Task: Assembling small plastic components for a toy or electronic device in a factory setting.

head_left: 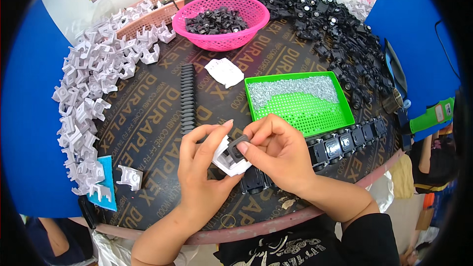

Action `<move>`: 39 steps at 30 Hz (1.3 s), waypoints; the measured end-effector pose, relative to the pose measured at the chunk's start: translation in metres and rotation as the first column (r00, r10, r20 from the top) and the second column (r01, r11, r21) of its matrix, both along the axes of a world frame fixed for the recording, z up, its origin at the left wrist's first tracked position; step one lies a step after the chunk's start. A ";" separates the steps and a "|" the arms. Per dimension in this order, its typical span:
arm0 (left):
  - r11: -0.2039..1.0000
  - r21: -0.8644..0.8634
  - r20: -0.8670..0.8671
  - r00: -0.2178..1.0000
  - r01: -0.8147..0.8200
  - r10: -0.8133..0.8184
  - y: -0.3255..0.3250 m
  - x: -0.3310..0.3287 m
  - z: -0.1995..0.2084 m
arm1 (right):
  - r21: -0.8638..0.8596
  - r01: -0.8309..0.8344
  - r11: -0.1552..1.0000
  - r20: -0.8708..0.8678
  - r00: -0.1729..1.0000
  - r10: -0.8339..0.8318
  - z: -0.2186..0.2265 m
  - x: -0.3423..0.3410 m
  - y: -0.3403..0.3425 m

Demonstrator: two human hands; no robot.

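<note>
Near the table's front edge, my left hand (199,167) is closed around the sides of a white plastic housing (235,169), its open side tilted up. The thumb and fingers of my right hand (282,156) pinch a small dark square plastic part (238,149) at the housing's upper edge. Whether that part is seated in the housing, I cannot tell. Just behind my left hand stands a long row of thin black parts (187,99). Black assemblies (346,142) form a line that runs right from beneath my right hand.
White housings (84,106) are heaped at left, one single housing (130,178) beside a blue cloth (109,187). A pink basket (217,44) of black parts, white paper (224,72) and a green tray (290,124) of small silver pieces lie beyond. Black assemblies (335,34) pile up far right, near a green-handled tool (428,118).
</note>
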State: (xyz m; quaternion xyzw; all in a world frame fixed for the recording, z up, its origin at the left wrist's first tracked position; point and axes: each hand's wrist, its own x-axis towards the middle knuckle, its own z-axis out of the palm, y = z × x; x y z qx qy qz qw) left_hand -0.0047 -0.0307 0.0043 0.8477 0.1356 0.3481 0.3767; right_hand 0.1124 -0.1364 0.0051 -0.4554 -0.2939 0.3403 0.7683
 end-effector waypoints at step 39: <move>0.849 -0.496 0.230 0.970 0.183 -0.075 -0.002 0.006 0.002 | -0.432 0.891 0.140 0.871 0.371 0.323 0.050 0.216 -0.129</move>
